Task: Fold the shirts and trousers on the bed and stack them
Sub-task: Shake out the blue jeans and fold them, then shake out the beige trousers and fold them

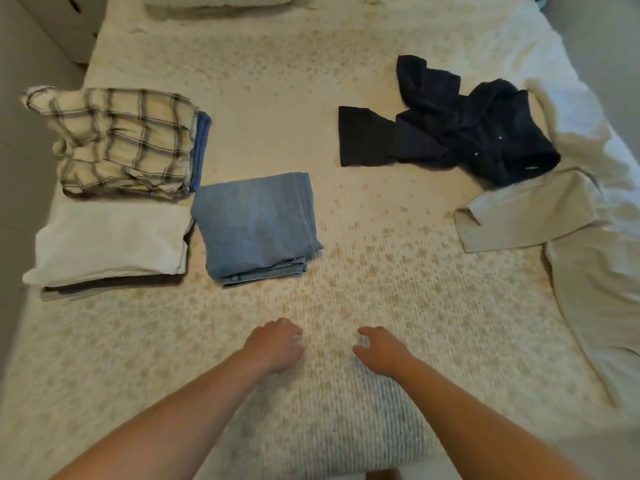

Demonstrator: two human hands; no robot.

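Note:
Folded blue jeans (256,223) lie left of the bed's middle. Beside them on the left sits a folded white garment (110,240) on top of darker folded pieces. Behind that is a folded plaid shirt (121,140) over a blue item. A crumpled dark navy shirt (460,129) lies unfolded at the right. A beige garment (568,244) sprawls along the right edge. My left hand (277,344) and my right hand (381,351) hover over bare bedspread near the front, fingers loosely curled, holding nothing.
The patterned cream bedspread (363,254) covers the bed. A pillow (221,1) lies at the far head end. A white cabinet (65,26) stands along the left side. A white sheet (581,109) bunches at the right.

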